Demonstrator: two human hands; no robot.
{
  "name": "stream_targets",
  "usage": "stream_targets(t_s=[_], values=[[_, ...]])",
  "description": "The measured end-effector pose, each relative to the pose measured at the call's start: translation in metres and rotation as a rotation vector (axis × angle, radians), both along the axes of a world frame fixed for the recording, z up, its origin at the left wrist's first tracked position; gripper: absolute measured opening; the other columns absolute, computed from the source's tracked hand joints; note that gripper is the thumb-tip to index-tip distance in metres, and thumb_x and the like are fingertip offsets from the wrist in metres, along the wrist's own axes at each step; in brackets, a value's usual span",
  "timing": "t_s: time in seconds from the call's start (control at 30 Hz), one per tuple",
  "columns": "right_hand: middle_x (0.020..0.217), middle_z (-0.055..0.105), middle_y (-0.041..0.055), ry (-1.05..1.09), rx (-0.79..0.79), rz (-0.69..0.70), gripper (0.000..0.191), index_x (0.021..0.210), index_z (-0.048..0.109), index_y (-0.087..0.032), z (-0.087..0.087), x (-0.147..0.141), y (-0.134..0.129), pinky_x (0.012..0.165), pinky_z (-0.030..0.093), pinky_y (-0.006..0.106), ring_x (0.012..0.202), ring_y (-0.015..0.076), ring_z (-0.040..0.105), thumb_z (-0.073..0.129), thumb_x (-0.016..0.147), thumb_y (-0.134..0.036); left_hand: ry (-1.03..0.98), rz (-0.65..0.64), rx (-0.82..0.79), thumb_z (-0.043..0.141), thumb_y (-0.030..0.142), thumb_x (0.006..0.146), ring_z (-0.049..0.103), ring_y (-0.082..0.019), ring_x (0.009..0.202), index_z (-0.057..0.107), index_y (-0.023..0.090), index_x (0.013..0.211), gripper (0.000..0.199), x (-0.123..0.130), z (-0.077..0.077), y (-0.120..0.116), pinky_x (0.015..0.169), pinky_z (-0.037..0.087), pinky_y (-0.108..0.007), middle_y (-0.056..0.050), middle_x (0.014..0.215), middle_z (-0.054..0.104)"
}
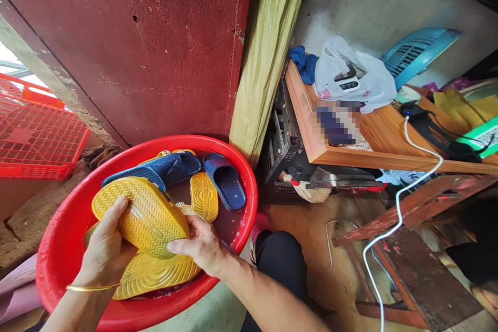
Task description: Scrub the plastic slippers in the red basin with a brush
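Yellow slipper (142,212) held sole-up over a red tub (50,259), toward its near-left rim.
Left hand (109,244) and right hand (204,246) grip opposite ends, thumbs pressed on the tread, apparently keeping it steady and facing up. The sole shows glossy zigzag ridges; blue slippers (229,181) lie nearer the tub's far edge.
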State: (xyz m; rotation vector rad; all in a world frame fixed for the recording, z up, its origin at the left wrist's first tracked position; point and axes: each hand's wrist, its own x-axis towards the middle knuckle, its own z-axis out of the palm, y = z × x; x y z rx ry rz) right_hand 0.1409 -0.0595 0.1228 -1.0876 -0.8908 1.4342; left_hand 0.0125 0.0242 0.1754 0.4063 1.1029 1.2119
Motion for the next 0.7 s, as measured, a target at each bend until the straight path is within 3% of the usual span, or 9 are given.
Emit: stream_targets(t_s=[0.1,0.2,0.37,0.53,0.7], values=[[0.097,0.069,0.0009,0.056,-0.023,0.066,0.053,0.109,0.068,-0.024,0.003,0.004,0.001,0.060,0.056,0.029,0.078,0.0192,0.067,0.080,0.068,-0.055,0.005,0.068,0.007,0.061,0.037,0.090,0.071,-0.023,0.095,0.071,0.019,0.104,0.025,0.008,-0.009,0.001,0.087,0.061,-0.035,0.002,0.082,0.077],[0.083,0.065,-0.0005,-0.165,0.009,0.062,0.040,0.100,0.069,-0.023,0.003,0.007,0.000,0.058,0.054,0.029,0.065,0.0170,0.062,0.074,0.075,-0.054,0.009,0.110,0.012,0.059,0.039,0.091,0.071,-0.021,0.093,0.071,0.019,0.105,0.027,0.012,-0.012,0.002,0.088,0.061,-0.034,0.004,0.077,0.075],[0.075,0.061,-0.0002,-0.515,0.106,0.044,0.027,0.091,0.070,-0.024,0.005,0.012,-0.002,0.068,0.051,0.031,0.069,0.0189,0.058,0.069,0.080,-0.048,0.056,0.090,0.047,0.058,0.034,0.091,0.071,-0.020,0.087,0.071,0.018,0.103,0.023,0.013,-0.008,0.002,0.086,0.060,-0.033,0.004,0.071,0.073],[0.077,0.063,-0.0003,-0.526,0.140,0.073,0.025,0.094,0.070,-0.025,0.003,0.012,-0.004,0.067,0.050,0.030,0.069,0.0184,0.057,0.066,0.082,-0.046,0.053,0.047,0.060,0.060,0.032,0.090,0.072,-0.020,0.084,0.070,0.019,0.103,0.021,0.010,-0.010,0.001,0.083,0.061,-0.033,0.004,0.073,0.074],[0.092,0.070,0.0002,-0.334,0.103,0.072,0.036,0.107,0.069,-0.024,-0.003,0.012,0.000,0.076,0.054,0.031,0.082,0.0192,0.064,0.071,0.080,-0.048,0.106,0.004,0.093,0.065,0.036,0.085,0.073,-0.022,0.086,0.070,0.018,0.106,0.028,0.008,-0.016,0.000,0.083,0.061,-0.033,0.002,0.077,0.076]])
